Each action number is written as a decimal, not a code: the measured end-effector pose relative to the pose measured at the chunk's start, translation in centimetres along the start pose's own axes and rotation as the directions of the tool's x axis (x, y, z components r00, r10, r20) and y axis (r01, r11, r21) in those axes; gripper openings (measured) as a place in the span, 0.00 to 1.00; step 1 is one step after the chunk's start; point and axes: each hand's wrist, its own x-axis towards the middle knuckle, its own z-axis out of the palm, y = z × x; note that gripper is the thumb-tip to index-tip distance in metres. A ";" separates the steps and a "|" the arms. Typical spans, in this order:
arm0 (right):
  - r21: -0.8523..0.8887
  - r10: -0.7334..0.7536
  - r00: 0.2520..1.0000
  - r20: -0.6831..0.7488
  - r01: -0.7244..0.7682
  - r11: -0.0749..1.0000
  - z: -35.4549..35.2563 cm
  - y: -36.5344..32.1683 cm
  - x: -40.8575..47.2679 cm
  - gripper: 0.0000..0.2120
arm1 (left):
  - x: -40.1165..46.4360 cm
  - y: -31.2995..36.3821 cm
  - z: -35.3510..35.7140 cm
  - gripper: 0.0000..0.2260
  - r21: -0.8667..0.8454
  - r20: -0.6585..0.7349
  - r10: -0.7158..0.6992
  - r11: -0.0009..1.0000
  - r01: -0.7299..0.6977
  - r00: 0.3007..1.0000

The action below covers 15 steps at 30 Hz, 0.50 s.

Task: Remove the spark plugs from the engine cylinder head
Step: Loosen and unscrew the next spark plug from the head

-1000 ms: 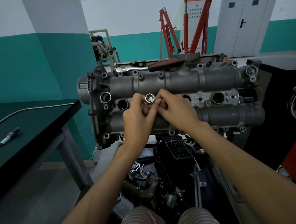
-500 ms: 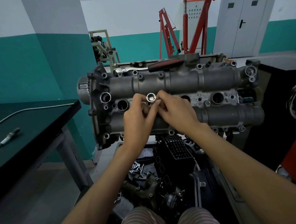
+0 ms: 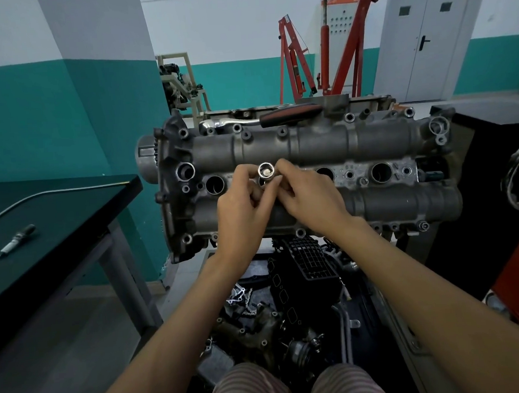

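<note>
Socket (image 3: 265, 172) pinched between both hands (image 3: 243, 211) over cylinder head (image 3: 371, 141).

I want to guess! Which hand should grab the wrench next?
Probably the right hand: the ratchet wrench has its handle pointing toward that side. Both hands, left hand too, now pinch the socket.

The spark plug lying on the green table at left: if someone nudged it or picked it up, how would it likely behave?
The spark plug looks like a slim, round-bodied cylinder lying on its side, so a sideways nudge would probably roll it across the green table. Its metal shell suggests it is rigid and fairly heavy for its size. The pale end may be ceramic, so likely brittle if dropped.
</note>
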 end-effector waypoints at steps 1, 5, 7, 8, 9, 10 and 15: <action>-0.021 -0.029 1.000 -0.007 0.028 0.999 0.0 0.0 0.0 0.07 | -0.1 0.0 -0.2 0.06 0.023 0.014 0.027 0.999 -0.027 1.000; -0.061 -0.073 0.997 -0.034 0.071 0.996 0.0 -0.1 -0.1 0.13 | -0.1 -0.1 -0.3 0.05 0.049 -0.004 0.050 0.998 -0.049 0.999; -0.041 -0.045 0.999 -0.024 0.044 0.998 -0.1 -0.2 -0.1 0.14 | 0.0 -0.1 -0.1 0.06 0.001 -0.047 0.015 1.000 -0.015 0.999; -0.017 -0.018 1.000 -0.011 0.018 1.000 -0.1 -0.3 -0.1 0.15 | 0.0 -0.2 0.1 0.10 -0.025 -0.066 -0.011 1.000 0.009 0.998; 0.010 0.012 1.000 0.002 -0.012 1.000 -0.1 -0.3 0.0 0.16 | 0.0 -0.3 0.2 0.12 -0.044 -0.075 -0.038 0.998 0.034 0.996; 0.028 0.039 0.999 0.011 -0.039 0.999 -0.1 -0.2 0.0 0.16 | 0.0 -0.3 0.3 0.11 -0.054 -0.073 -0.048 0.998 0.044 0.996; -0.018 -0.026 0.999 -0.045 0.025 1.000 0.0 -0.1 -0.1 0.09 | -0.2 -0.1 -0.2 0.06 0.029 0.006 0.045 0.999 -0.045 0.999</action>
